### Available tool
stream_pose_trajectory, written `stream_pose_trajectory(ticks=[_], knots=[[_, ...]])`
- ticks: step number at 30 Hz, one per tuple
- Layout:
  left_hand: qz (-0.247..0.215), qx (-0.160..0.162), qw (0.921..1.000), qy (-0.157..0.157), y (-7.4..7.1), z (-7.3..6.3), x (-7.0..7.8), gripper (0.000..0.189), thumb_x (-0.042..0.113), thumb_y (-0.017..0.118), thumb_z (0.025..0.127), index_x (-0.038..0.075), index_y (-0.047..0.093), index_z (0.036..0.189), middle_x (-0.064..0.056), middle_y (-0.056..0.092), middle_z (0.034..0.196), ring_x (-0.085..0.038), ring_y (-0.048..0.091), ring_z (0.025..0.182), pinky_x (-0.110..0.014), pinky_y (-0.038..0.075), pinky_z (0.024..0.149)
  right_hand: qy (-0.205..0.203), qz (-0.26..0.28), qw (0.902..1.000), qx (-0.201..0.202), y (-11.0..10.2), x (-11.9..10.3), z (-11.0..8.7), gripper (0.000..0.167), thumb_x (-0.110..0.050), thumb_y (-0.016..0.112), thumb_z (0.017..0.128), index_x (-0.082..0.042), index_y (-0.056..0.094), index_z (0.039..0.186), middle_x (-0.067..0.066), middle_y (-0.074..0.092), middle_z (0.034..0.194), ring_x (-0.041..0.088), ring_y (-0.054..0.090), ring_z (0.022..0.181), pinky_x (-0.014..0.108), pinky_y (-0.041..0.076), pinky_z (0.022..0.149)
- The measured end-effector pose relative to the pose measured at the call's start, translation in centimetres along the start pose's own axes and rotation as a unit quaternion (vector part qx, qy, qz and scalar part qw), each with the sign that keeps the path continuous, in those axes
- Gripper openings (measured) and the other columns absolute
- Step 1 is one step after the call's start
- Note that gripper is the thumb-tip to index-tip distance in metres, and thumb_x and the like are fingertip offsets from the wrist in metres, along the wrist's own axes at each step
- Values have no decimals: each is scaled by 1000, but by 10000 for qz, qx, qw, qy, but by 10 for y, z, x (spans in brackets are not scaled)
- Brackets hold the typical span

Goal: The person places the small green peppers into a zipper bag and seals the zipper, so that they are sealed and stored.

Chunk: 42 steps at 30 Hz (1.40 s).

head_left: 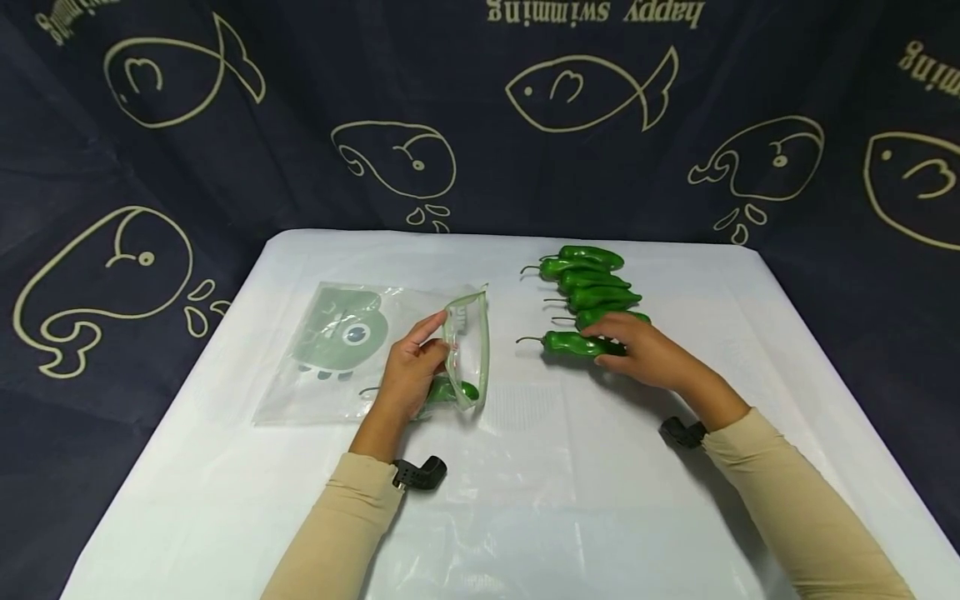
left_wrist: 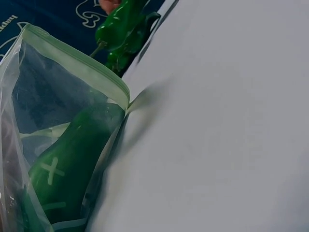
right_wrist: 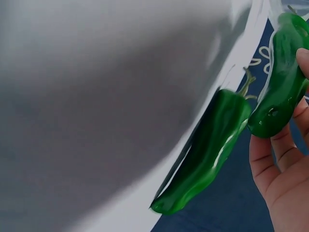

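Note:
My left hand (head_left: 411,367) pinches the near edge of a clear zip bag (head_left: 330,400) with a green border, its mouth held open toward the right. Inside the bag lies a green pepper (head_left: 442,392), which shows through the plastic in the left wrist view with its tip by the green border (left_wrist: 82,63). On the right, my right hand (head_left: 637,350) grips the nearest green pepper (head_left: 570,342) by its stemless end. The right wrist view has the thumb on this pepper (right_wrist: 280,82) and the fingers beneath it.
Several more green peppers (head_left: 592,279) lie in a column just beyond the right hand, stems to the left. One of these peppers (right_wrist: 207,150) shows close by in the right wrist view. A white cloth covers the table (head_left: 660,500); a dark patterned curtain (head_left: 480,167) hangs behind.

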<state>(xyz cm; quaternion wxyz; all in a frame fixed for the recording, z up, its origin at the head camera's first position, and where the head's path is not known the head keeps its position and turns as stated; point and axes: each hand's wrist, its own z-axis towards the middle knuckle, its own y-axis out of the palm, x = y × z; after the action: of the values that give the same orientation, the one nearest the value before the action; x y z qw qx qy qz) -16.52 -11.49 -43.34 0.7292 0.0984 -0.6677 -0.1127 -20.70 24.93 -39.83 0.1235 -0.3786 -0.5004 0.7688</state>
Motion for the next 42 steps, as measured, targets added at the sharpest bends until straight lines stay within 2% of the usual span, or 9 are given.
stream_pose_trajectory(ticks=[8, 21, 31, 38, 42], knots=[[75, 32, 10000, -40, 0, 0, 1, 52, -13, 52, 91, 1, 54, 141, -6, 52, 132, -9, 60, 87, -19, 54, 66, -280, 81, 9996, -39, 3, -10, 10, 44, -6, 77, 86, -9, 64, 128, 4, 62, 119, 23, 56, 111, 45, 51, 87], [-66, 8, 10000, -53, -1, 0, 0, 53, -14, 51, 91, -1, 53, 141, -8, 49, 138, -10, 61, 88, -21, 56, 68, -144, 327, 9991, -209, 13, -19, 24, 41, -11, 75, 89, -13, 65, 129, 2, 61, 122, 17, 56, 103, 42, 49, 82], [4, -22, 10000, -14, -2, 1, -1, 52, -13, 51, 92, -1, 52, 142, -9, 47, 141, -10, 61, 90, -21, 55, 68, -169, 467, 9980, -384, 22, -28, 35, 40, -15, 74, 90, -13, 65, 129, 1, 62, 123, 21, 57, 113, 43, 49, 91], [81, 26, 10000, -25, -1, 1, -1, 52, -13, 52, 91, 1, 54, 141, -8, 49, 140, -9, 60, 89, -21, 55, 67, -261, 621, 9968, -442, 31, -33, 45, 40, -15, 75, 90, -15, 66, 128, -3, 62, 119, 13, 56, 102, 41, 50, 84], [119, 26, 9999, -63, -1, 1, 0, 52, -13, 52, 91, 1, 54, 141, -7, 49, 139, -10, 60, 89, -21, 55, 68, -305, 642, 9964, -464, 37, -38, 52, 39, -14, 76, 89, -14, 66, 127, -4, 63, 117, 13, 56, 103, 42, 50, 85]])
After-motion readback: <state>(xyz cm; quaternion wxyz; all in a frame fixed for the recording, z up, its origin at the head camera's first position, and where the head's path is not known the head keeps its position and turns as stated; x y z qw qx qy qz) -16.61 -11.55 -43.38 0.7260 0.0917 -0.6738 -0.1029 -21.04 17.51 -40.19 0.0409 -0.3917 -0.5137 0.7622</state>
